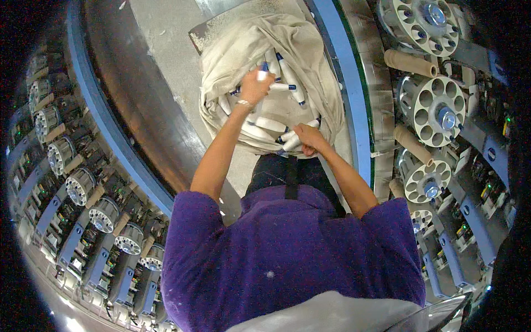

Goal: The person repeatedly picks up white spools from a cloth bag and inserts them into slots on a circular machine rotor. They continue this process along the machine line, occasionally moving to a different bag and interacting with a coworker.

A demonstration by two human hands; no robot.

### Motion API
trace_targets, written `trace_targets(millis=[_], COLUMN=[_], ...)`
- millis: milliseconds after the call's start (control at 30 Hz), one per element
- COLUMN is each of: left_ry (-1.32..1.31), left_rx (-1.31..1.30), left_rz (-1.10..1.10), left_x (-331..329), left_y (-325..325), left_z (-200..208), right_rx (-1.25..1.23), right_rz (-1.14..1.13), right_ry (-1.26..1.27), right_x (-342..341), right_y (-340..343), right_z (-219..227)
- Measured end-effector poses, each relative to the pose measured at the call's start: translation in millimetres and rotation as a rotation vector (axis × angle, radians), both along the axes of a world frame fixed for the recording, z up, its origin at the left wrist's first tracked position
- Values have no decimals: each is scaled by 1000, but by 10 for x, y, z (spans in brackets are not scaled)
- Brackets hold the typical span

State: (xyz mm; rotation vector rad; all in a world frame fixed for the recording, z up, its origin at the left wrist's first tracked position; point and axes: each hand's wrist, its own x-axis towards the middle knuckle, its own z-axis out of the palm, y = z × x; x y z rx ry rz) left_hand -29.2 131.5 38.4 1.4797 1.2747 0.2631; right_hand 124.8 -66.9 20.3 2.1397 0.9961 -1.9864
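Between winding machines [441,110], a cloth sack [214,77], apparently spread for reach, holds yarn bobbins [271,124], left hand [255,88] gripping one farther in, right hand [310,138] another at the near edge (hands apart).

The right fingers [300,131] partly hide a blue-tipped white bobbin [291,144].

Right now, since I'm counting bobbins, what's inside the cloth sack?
White, blue-ended bobbins lie inside the cloth sack; the left hand and right hand partly cover some. Anything underneath is hidden.
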Motion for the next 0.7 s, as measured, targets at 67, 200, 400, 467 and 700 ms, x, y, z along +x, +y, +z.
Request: trace_targets(millis=[67, 200, 400, 467, 700], left_ry=[327, 572, 476, 425, 854], left_rx=[407, 675, -12, -281, -367], left_rz=[-494, -939, -194, 89, 71], left_x=[211, 252, -185, -389, -855], left_y=[-110, -207, -66, -164, -554], left_z=[-209, -397, 157, 220, -909], right_rx=[98, 298, 622, 703, 492], right_rz=[-3, 31, -160, -373, -1063], right_ry=[-8, -160, -402, -386, 2], right_x=[5, 101, 560, 648, 704], right_y=[-144, -403, -357, -311, -295], right_z=[265, 1057, 1804, 1821, 1742])
